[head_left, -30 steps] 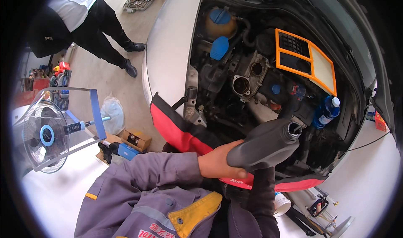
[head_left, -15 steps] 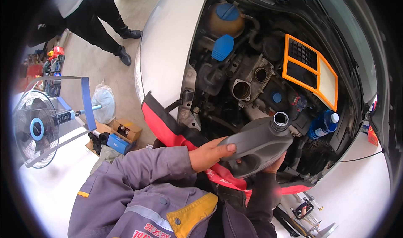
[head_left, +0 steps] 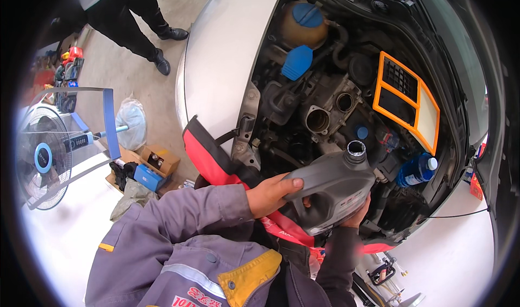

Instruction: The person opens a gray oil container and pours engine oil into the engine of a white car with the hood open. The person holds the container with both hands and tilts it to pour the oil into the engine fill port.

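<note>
A dark grey plastic oil jug [head_left: 338, 180] is held over the front edge of an open engine bay. Its round mouth is uncapped and points up and away from me. My left hand [head_left: 272, 194] is closed on the jug's handle side, thumb on top. My right hand [head_left: 357, 215] grips the lower right side, its fingers mostly hidden behind the jug. Beyond the jug is the engine [head_left: 330, 106] with two round openings. A blue cap [head_left: 362, 132] sits on the engine just past the jug's mouth.
An orange-framed air filter [head_left: 403, 93] and a bottle of blue liquid [head_left: 416, 171] rest at the bay's right. A red-and-black cover [head_left: 216, 158] drapes the front edge. Left are a fan [head_left: 46, 155], a cardboard box [head_left: 161, 161] and a standing person [head_left: 127, 20].
The jug has rolled slightly in my hands, so a printed label now shows on its lower right side. Both hands keep their hold. The view has shifted a little.
</note>
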Demonstrator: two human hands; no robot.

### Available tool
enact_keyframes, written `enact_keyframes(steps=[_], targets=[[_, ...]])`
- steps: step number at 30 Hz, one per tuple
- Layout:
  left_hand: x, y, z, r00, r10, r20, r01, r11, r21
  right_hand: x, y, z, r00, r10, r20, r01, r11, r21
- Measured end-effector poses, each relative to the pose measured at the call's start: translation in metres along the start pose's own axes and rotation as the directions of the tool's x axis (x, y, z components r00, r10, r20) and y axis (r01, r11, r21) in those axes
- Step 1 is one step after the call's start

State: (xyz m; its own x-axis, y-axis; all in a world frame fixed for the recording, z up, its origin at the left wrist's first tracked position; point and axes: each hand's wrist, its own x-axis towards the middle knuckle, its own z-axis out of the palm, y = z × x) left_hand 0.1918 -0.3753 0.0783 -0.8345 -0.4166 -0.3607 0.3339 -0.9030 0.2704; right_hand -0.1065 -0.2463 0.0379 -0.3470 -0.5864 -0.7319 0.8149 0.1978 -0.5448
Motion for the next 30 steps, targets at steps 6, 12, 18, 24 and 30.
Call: enact_keyframes(steps=[6,12,18,24,30], targets=[[0.003,-0.001,-0.003,1.0,-0.007,-0.027,0.006,1.0,-0.025,-0.001,-0.003,-0.002,0.998,0.007,-0.062,-0.009,0.999,-0.036],[0.009,-0.009,-0.014,1.0,-0.005,-0.029,0.003,0.995,-0.096,-0.001,-0.005,-0.002,0.996,0.032,-0.084,-0.036,0.998,-0.044],[0.011,-0.006,-0.016,0.999,-0.021,-0.031,0.017,0.992,-0.124,-0.001,-0.007,-0.005,0.997,0.072,-0.003,-0.072,0.997,-0.012],[0.013,-0.006,-0.02,0.998,-0.021,-0.062,0.01,0.986,-0.166,-0.001,-0.007,0.001,0.995,0.08,-0.054,-0.082,0.996,-0.033],[0.016,-0.005,-0.023,0.997,-0.027,-0.069,0.012,0.979,-0.203,0.001,-0.008,-0.002,0.991,0.082,-0.106,-0.085,0.996,-0.03]])
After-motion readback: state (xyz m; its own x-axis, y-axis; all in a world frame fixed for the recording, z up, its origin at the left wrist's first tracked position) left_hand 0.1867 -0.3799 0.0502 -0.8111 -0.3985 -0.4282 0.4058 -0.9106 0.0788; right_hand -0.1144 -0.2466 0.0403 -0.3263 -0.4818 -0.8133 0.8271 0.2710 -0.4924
